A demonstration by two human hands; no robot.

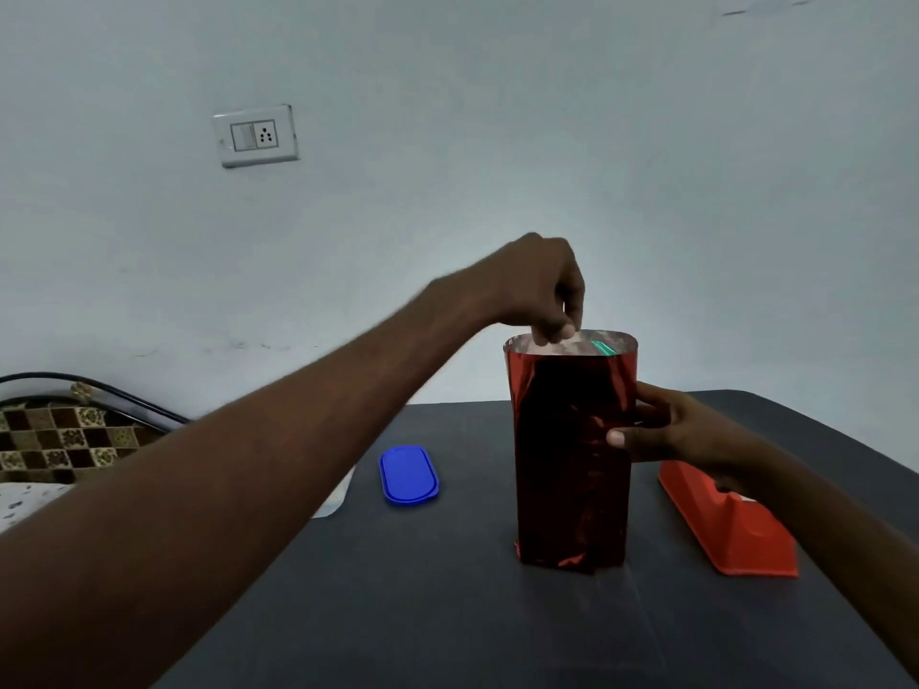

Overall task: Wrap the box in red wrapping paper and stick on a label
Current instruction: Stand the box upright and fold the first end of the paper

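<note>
- Red foil wrapping paper (572, 464): stands as an upright tube round the box on the dark table (447, 614), right of centre; long axis vertical. Its top end is open, silvery inside, and rises above whatever it holds.
- Box (602, 347): I see only a green sliver of it down inside the open mouth; the rest is hidden by the paper.
- Left hand (542, 295): reaches across from the near left and comes down from above onto the far-left rim of the open mouth. Fingertips (559, 333) are curled and pinch that edge of paper.
- Right hand (661, 430): clasps the tube on its right side at mid-height, thumb (619, 437) on the near face, other fingers wrapped behind.
- Relation that matters: the open end lies straight below the left hand, so I judge the next fold goes downward and inward over the box top, with the right hand steadying the tube.
- Orange tape dispenser (731, 529): on the table just right of the tube, under the right forearm.
- Blue lid (409, 473): flat on the table, left of the tube, well apart.
- Label: I cannot find one.
</note>
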